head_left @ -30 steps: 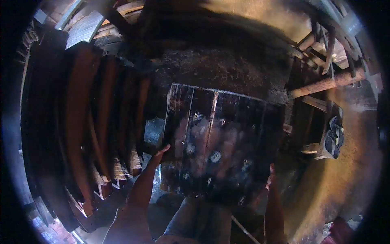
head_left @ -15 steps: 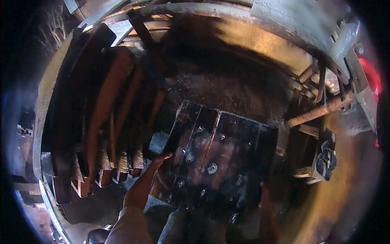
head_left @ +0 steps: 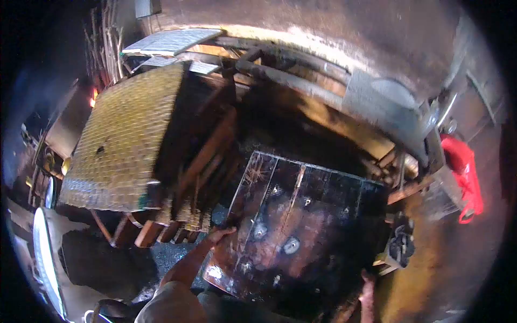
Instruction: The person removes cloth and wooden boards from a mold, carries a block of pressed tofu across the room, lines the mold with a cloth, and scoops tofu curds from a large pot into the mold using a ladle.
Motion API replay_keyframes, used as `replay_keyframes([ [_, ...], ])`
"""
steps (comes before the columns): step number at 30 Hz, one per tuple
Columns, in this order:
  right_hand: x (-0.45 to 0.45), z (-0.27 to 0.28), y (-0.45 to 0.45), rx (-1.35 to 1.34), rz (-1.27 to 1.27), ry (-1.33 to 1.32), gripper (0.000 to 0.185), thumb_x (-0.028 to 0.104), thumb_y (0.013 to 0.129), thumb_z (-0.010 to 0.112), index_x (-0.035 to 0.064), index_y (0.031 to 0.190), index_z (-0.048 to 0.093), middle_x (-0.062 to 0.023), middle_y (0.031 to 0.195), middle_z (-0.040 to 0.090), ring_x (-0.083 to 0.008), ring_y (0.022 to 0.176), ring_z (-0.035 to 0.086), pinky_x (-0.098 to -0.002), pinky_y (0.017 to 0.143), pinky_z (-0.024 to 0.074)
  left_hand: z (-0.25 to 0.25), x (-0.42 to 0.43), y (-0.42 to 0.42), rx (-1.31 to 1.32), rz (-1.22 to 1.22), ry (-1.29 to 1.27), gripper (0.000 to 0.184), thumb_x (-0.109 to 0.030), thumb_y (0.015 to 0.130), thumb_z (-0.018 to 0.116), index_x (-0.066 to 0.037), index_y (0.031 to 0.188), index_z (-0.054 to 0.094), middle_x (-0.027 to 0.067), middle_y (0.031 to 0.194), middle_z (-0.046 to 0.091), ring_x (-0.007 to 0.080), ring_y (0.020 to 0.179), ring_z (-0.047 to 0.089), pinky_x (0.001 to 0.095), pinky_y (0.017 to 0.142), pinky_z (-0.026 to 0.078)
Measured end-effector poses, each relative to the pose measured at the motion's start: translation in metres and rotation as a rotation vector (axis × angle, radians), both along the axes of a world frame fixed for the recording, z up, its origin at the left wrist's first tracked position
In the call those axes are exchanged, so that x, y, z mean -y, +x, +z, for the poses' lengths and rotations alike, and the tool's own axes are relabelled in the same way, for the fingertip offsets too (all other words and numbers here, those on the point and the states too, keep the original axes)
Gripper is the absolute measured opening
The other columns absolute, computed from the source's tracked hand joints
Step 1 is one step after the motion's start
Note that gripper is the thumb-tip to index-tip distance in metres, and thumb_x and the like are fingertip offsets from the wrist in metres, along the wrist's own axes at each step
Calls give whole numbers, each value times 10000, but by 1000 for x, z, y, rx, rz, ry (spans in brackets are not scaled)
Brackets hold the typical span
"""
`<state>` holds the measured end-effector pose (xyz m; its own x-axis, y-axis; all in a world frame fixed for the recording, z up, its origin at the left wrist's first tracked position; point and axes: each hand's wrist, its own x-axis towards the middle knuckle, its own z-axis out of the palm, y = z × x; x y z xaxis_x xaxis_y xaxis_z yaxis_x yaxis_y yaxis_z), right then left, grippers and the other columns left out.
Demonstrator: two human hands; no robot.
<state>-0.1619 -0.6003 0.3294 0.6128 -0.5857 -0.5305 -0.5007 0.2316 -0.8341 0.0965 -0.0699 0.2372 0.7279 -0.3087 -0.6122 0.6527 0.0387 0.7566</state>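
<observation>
A dark, wet-looking panel of wooden planks [head_left: 307, 220] lies in front of me, with pale smudges and small light marks on its face. At its left edge, my left hand [head_left: 219, 236] is closed on the side, thumb over the top and the other fingers mostly hidden. My right hand [head_left: 368, 288] is at the lower right edge, in shadow and blurred; part of it shows against the side of the panel. A bit of dry straw-like stuff [head_left: 257, 173] rests near the upper left corner.
To the left stands a wooden rack [head_left: 202, 172] topped by a yellowish woven mat [head_left: 126, 140]. Beyond the panel are a grey sheet [head_left: 379, 102] and logs [head_left: 301, 78]. At right, a dark cloth bundle [head_left: 401, 245] and a red cloth [head_left: 464, 172]. A small flame [head_left: 93, 97] glows far left.
My view has swung, bringing the woven mat's top and the red cloth into sight. The panel and both hands appear lower and further right in the picture, the hands still at its sides.
</observation>
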Motion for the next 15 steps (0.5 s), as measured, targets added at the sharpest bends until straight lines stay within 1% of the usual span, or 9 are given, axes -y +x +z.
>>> replay_keyframes([
  [4, -4, 160, -32, 70, 14, -178, 365, 193, 798, 606, 24, 1113, 533, -98, 1067, 573, -218, 1001, 532, -354, 871, 437, 20, 5, -54, -130, 68, -428, 385, -262, 796, 659, -46, 1101, 567, 60, 1010, 617, 186, 914, 586, 333, 846, 461],
  [5, -19, 201, -37, 91, 9, -232, 367, 188, 798, 605, 22, 1116, 528, -98, 1067, 572, -217, 1000, 533, -352, 871, 437, 53, 7, -62, -285, -12, -550, 361, -270, 817, 631, -45, 1093, 567, 56, 1000, 618, 194, 888, 594, 351, 814, 473],
  [6, -35, 237, -41, 112, 5, -280, 369, 184, 799, 604, 21, 1120, 524, -98, 1067, 571, -215, 999, 533, -349, 871, 436, 39, 17, -70, -447, 32, -637, 365, -306, 837, 599, -46, 1092, 568, 62, 992, 621, 201, 879, 596, 362, 801, 477],
  [7, -51, 275, -48, 132, -2, -339, 371, 180, 799, 603, 20, 1124, 519, -99, 1067, 571, -213, 997, 533, -347, 870, 436, 97, 21, -75, -507, -44, -772, 339, -317, 862, 559, -61, 1084, 578, 56, 982, 626, 199, 890, 598, 361, 803, 476],
  [8, -69, 307, -54, 173, -8, -393, 374, 175, 800, 602, 19, 1127, 514, -99, 1067, 570, -212, 996, 533, -345, 870, 436, 62, 30, -69, -641, -236, -1258, 329, -319, 874, 539, -66, 1081, 581, 58, 993, 625, 199, 895, 597, 348, 819, 474],
  [9, -90, 335, -59, 222, -11, -445, 376, 171, 800, 601, 17, 1131, 510, -100, 1067, 569, -210, 995, 534, -343, 870, 436, 163, 26, -77, -475, -74, -1020, 312, -306, 883, 529, -66, 1076, 581, 60, 995, 626, 199, 892, 599, 342, 806, 481],
  [10, -109, 362, -63, 272, -13, -495, 378, 166, 801, 600, 16, 1135, 505, -100, 1067, 568, -209, 994, 534, -341, 870, 435, 176, 31, -72, -409, -86, -1139, 362, -344, 880, 516, -56, 1091, 570, 72, 1007, 627, 224, 900, 595, 367, 802, 478],
  [13, -176, 435, -52, 473, 5, -658, 386, 153, 802, 597, 13, 1146, 491, -102, 1068, 566, -204, 990, 535, -334, 869, 434, 310, -13, -64, -210, -157, -1046, 416, -384, 842, 565, -56, 1098, 566, 81, 1036, 615, 232, 932, 583, 386, 837, 461],
  [15, -222, 482, -36, 657, 34, -759, 392, 145, 803, 595, 10, 1153, 482, -103, 1068, 564, -201, 987, 535, -330, 868, 434, 372, -54, -51, -136, -228, -1026, 459, -441, 812, 585, -66, 1076, 575, 89, 1014, 615, 235, 923, 581, 399, 837, 457],
])
